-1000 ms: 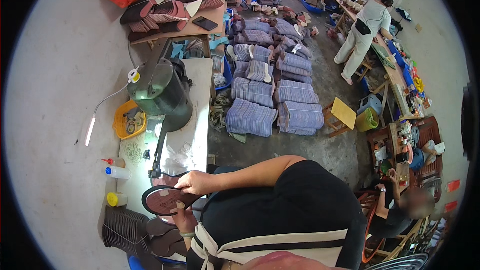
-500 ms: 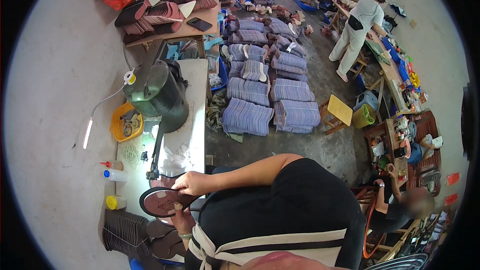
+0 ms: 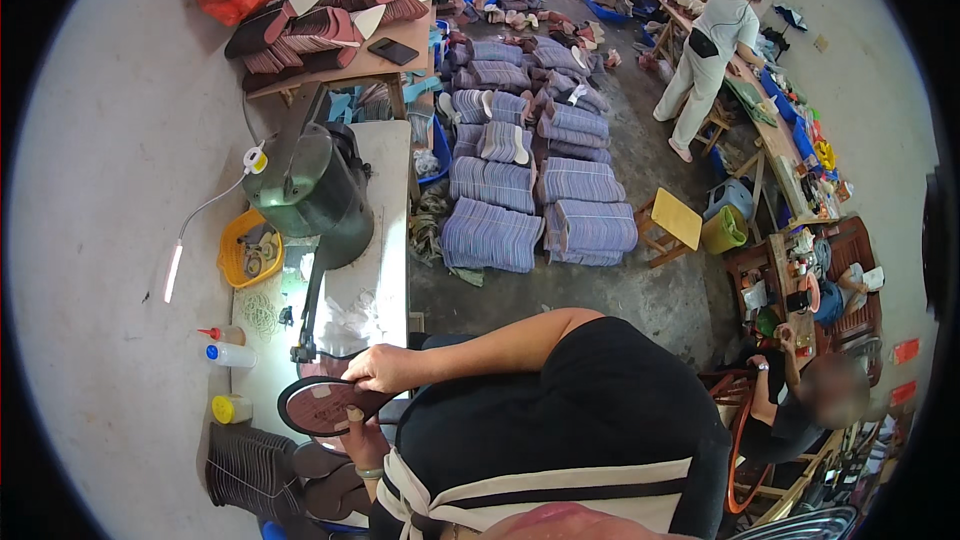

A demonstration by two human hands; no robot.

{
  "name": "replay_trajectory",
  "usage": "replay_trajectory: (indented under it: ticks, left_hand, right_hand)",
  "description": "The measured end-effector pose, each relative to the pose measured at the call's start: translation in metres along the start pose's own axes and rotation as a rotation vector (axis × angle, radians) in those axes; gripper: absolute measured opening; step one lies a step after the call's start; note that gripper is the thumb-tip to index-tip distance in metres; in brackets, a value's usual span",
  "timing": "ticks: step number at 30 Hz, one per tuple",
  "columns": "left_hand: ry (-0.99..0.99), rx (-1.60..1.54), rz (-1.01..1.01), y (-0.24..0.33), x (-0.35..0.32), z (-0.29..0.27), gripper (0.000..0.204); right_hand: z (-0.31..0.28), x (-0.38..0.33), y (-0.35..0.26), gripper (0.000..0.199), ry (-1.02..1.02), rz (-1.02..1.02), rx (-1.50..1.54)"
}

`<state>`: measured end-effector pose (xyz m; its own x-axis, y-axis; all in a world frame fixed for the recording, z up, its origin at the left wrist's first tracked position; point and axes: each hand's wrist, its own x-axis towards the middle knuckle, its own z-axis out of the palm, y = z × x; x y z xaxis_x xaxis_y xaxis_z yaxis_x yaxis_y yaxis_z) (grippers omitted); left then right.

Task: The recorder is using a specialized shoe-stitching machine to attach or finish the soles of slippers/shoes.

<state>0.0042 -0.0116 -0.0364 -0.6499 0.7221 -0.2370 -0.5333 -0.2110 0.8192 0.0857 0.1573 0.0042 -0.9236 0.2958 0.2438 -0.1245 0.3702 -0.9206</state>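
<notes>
A reddish-brown shoe sole with a black rim is held up by both my hands beside the sewing machine. My right hand grips its upper edge, thumb and fingers closed together. Below it, my left hand, with a bracelet at the wrist, has its thumb on the sole's face; its other fingers are partly hidden. The narrow end of the dark green sewing machine comes down just above the sole. Part of another reddish piece shows behind the sole.
On the white worktable are a yellow basket, a white bottle and a yellow-lidded jar. Stacked dark soles stand near my left hand. Bundled striped soles cover the floor beyond; a stool and two co-workers are at the right.
The whole view has shifted very slightly. Both hands keep their hold on the sole, which has barely moved or turned.
</notes>
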Motion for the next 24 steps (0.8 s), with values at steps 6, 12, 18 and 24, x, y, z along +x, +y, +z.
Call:
replay_trajectory:
  ticks: [6, 12, 18, 24]
  left_hand:
    - [-0.062, 0.047, -0.007, 0.001, 0.000, -0.011, 0.056]
    - [-0.153, -0.326, 0.105, 0.019, 0.012, -0.007, 0.040]
    - [-0.046, -0.110, 0.101, 0.020, 0.024, -0.030, 0.033]
    - [0.056, 0.075, -0.031, 0.022, 0.015, -0.021, 0.055]
  right_hand:
    - [0.002, 0.000, 0.003, 0.027, 0.024, -0.003, -0.026]
    - [-0.012, 0.001, 0.009, 0.026, 0.024, 0.031, -0.079]
    - [-0.007, -0.004, 0.003, 0.026, 0.017, 0.043, -0.013]
    - [-0.007, -0.001, 0.007, 0.027, 0.049, 0.082, 0.006]
